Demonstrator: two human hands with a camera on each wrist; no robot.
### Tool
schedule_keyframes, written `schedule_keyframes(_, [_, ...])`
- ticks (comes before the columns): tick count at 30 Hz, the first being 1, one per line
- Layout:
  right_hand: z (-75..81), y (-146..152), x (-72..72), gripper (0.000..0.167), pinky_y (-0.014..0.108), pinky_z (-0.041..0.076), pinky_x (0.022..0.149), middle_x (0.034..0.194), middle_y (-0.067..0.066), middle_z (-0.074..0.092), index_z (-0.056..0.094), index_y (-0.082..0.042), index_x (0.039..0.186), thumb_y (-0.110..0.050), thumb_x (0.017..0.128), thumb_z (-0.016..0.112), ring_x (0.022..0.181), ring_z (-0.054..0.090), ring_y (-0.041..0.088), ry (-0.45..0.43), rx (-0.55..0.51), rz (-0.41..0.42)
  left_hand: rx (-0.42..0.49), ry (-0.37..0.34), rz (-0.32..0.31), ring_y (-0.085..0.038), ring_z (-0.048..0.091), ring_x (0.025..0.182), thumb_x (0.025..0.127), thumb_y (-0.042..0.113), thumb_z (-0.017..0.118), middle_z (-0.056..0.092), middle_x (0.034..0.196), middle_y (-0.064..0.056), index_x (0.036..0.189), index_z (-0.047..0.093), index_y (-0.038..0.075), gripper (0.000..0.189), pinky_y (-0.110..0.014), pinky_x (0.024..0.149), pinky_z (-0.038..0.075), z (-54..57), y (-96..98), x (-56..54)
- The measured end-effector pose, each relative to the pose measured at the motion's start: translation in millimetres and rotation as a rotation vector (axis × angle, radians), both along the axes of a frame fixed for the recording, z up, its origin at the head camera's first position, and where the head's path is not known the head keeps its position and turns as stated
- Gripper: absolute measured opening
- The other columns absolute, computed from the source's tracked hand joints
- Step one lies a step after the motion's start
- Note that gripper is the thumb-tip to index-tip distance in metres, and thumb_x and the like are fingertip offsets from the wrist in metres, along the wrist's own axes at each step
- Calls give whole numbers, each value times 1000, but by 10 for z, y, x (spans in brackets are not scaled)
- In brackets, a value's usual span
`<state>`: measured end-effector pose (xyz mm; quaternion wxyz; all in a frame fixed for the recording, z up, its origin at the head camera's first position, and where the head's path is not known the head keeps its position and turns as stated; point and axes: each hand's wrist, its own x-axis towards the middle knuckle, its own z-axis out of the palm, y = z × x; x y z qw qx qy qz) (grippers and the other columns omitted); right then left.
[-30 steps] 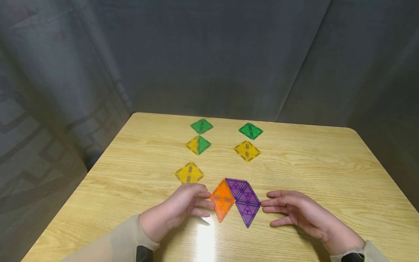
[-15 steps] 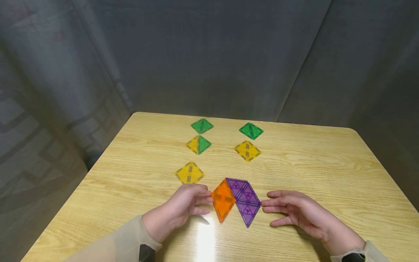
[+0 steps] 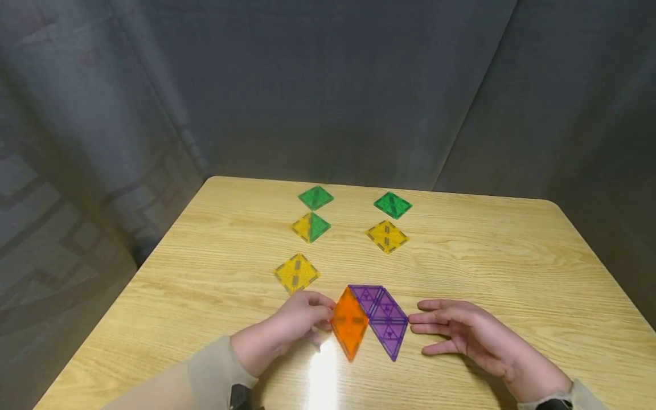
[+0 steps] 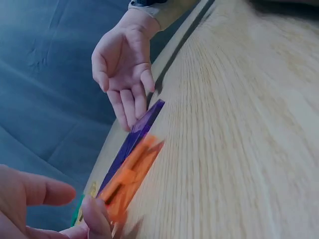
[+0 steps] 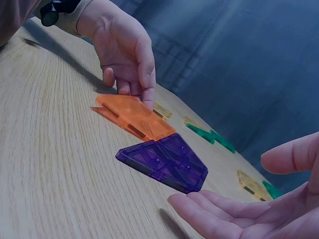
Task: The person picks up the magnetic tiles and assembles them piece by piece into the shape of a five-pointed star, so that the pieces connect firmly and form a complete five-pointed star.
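An orange diamond of magnetic tiles (image 3: 350,323) lies in front of me, its right side against a trapezoid of purple triangular magnetic tiles (image 3: 384,319). My left hand (image 3: 294,322) is at the orange diamond's left corner, thumb and bent fingers pinching its edge; the thumb (image 4: 94,214) shows close to the orange edge in the left wrist view. Opposite, my right hand (image 3: 468,330) holds its fingers nearly straight, with fingertips (image 5: 182,204) at the purple tiles' right corner. Both joined pieces look slightly raised in the right wrist view.
Yellow diamond tiles (image 3: 297,273) lie just beyond my left hand. Farther back are a yellow-green diamond (image 3: 311,227), another yellow diamond (image 3: 387,236), and two green diamonds, left (image 3: 316,197) and right (image 3: 392,204). Grey cloth (image 3: 328,91) hangs behind the wooden table (image 3: 492,250).
The orange and purple tiles have shifted slightly toward me and turned a little. My left fingers have gone from straight to bent at the orange corner. My right hand has hardly moved.
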<state>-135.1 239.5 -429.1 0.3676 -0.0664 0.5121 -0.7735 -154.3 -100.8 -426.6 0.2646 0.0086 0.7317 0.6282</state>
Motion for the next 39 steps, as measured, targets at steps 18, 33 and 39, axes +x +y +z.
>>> schedule_keyframes(18, [21, -36, -4, 49, 55, 40, 105, 138, 27, 50, 22, 20, 145, -10, 107, 32, 127, 51, 35, -39, -69, -5, 34, 42, -63, -15, 60, 59, 91, -8, 59, 59, 86, -11, 117, 58, -6, 26, -21, 42, 48, -72, 41, -9])
schedule_keyframes(33, [-42, -318, -71, 45, 36, 58, 83, 111, 18, 68, 43, 19, 135, -10, 101, 52, 97, 68, 26, 44, 196, -104, 36, 36, -98, -16, 59, 58, 92, -7, 58, 62, 86, -12, 118, 59, -6, 26, -20, 43, 47, -63, 15, -20])
schedule_keyframes(39, [-36, -475, -135, 40, 20, 51, 49, 73, 6, 66, 55, 15, 125, -11, 95, 60, 58, 60, 10, 141, 403, -100, 51, 34, -97, -15, 59, 52, 92, -6, 58, 63, 86, -12, 116, 58, -6, 24, -20, 41, 46, -82, 17, -28])
